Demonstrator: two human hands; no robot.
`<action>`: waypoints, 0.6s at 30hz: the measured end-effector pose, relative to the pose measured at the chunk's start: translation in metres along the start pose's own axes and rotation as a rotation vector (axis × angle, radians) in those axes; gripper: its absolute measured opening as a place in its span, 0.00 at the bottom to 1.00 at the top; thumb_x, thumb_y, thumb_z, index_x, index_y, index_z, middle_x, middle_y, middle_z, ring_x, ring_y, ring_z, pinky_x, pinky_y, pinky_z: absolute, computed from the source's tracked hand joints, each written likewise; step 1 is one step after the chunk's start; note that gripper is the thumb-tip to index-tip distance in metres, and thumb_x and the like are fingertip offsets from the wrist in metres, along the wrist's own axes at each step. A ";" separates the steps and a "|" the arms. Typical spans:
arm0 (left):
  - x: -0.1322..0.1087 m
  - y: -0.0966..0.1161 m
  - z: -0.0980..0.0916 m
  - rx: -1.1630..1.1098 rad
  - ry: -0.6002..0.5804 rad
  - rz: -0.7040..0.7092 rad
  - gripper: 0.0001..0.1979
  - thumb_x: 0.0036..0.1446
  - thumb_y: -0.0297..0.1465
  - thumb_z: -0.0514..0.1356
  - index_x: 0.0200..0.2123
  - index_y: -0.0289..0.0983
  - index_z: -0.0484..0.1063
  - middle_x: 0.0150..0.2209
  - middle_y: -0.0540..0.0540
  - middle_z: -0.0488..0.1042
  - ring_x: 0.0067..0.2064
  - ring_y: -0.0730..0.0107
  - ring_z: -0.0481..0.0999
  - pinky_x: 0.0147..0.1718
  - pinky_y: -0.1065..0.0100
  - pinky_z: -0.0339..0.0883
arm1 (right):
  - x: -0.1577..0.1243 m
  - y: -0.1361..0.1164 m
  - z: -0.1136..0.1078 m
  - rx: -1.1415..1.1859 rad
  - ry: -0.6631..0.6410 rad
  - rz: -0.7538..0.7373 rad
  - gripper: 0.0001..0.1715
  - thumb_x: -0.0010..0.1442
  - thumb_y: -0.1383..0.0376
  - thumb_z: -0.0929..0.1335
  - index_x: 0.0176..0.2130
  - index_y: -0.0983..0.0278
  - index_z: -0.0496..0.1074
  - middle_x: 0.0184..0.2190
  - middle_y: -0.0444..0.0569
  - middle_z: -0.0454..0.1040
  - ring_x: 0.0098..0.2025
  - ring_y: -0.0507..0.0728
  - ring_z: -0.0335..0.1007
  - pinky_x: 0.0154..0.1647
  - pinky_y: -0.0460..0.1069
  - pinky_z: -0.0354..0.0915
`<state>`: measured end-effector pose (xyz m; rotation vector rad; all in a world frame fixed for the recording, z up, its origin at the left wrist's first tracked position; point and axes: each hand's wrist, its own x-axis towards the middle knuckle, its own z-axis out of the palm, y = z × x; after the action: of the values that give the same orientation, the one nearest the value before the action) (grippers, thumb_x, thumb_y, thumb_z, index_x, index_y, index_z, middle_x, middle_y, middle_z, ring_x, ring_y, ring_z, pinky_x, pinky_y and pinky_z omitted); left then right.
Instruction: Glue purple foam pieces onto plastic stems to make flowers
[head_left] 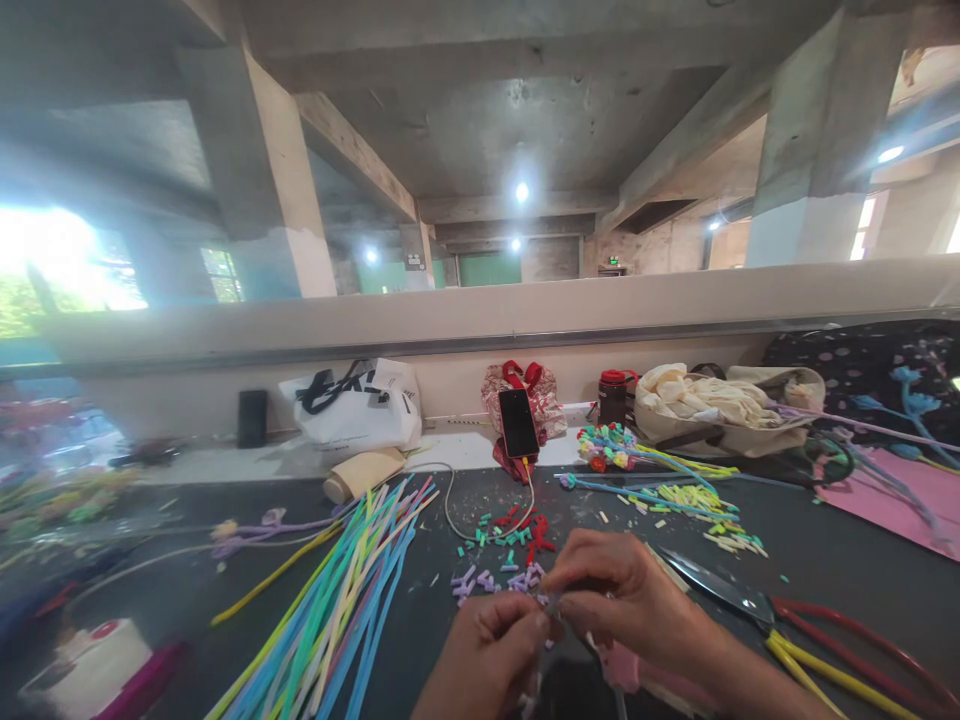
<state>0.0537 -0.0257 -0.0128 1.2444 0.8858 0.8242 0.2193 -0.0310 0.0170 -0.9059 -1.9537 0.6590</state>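
My left hand (487, 650) and my right hand (626, 595) meet low in the middle over a dark table (187, 590). Both are pinched together on a small thin piece between the fingertips; it is too small to name. Just beyond them lie small cut bits, purple (487, 580), teal and red (525, 530). A fan of long coloured pipe-cleaner-like sticks (352, 570) lies to the left of my left hand. Scissors with red and yellow handles (787, 620) lie to the right of my right hand.
A phone (518, 423) leans against a red bag, its cable curling onto the table. Finished coloured stems (645, 460) and yellow-green scraps (712, 510) lie at right. A white bag (360, 405), a dark flask (613, 395) and a cloth bag (720, 400) stand along the back wall.
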 end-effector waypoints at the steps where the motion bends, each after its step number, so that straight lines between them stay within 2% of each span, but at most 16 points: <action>1: 0.000 0.000 0.000 -0.006 0.003 0.001 0.19 0.37 0.45 0.62 0.19 0.33 0.69 0.10 0.59 0.52 0.14 0.83 0.48 0.16 0.74 0.39 | 0.000 0.000 0.000 0.005 0.006 0.010 0.14 0.46 0.76 0.68 0.33 0.61 0.77 0.24 0.42 0.71 0.27 0.49 0.66 0.27 0.41 0.61; 6: 0.000 0.002 0.000 -0.057 -0.036 -0.031 0.19 0.38 0.46 0.62 0.18 0.35 0.67 0.09 0.59 0.51 0.13 0.83 0.48 0.15 0.74 0.39 | -0.002 -0.001 0.002 0.059 0.048 0.135 0.23 0.41 0.76 0.70 0.39 0.61 0.75 0.22 0.40 0.69 0.24 0.48 0.63 0.24 0.41 0.60; 9: 0.002 0.000 -0.003 -0.052 -0.010 -0.008 0.20 0.36 0.47 0.62 0.19 0.34 0.68 0.10 0.58 0.53 0.14 0.83 0.49 0.15 0.74 0.40 | -0.003 0.002 0.002 0.179 0.046 0.217 0.27 0.40 0.77 0.69 0.42 0.60 0.72 0.23 0.39 0.69 0.22 0.48 0.62 0.21 0.41 0.59; 12: 0.007 -0.007 -0.008 -0.079 0.046 0.017 0.24 0.30 0.50 0.64 0.19 0.32 0.70 0.13 0.56 0.57 0.17 0.82 0.52 0.18 0.74 0.43 | -0.003 0.007 0.000 0.345 0.040 0.247 0.19 0.46 0.72 0.67 0.40 0.62 0.73 0.22 0.40 0.68 0.21 0.47 0.62 0.20 0.41 0.60; 14: 0.009 -0.012 -0.010 -0.095 0.044 0.020 0.23 0.31 0.49 0.63 0.19 0.32 0.70 0.13 0.56 0.56 0.17 0.82 0.51 0.18 0.74 0.42 | -0.003 0.008 -0.002 0.429 0.022 0.260 0.14 0.48 0.69 0.67 0.38 0.64 0.73 0.22 0.41 0.68 0.21 0.48 0.62 0.18 0.41 0.61; 18: 0.009 -0.013 -0.012 -0.081 0.027 0.067 0.22 0.33 0.48 0.63 0.18 0.32 0.70 0.12 0.55 0.57 0.17 0.82 0.50 0.18 0.74 0.40 | -0.002 0.004 0.000 0.417 0.028 0.265 0.12 0.45 0.70 0.68 0.34 0.65 0.74 0.23 0.42 0.68 0.22 0.48 0.63 0.17 0.40 0.60</action>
<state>0.0475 -0.0148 -0.0275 1.2000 0.8286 0.9236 0.2212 -0.0302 0.0132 -0.9062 -1.5969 1.1504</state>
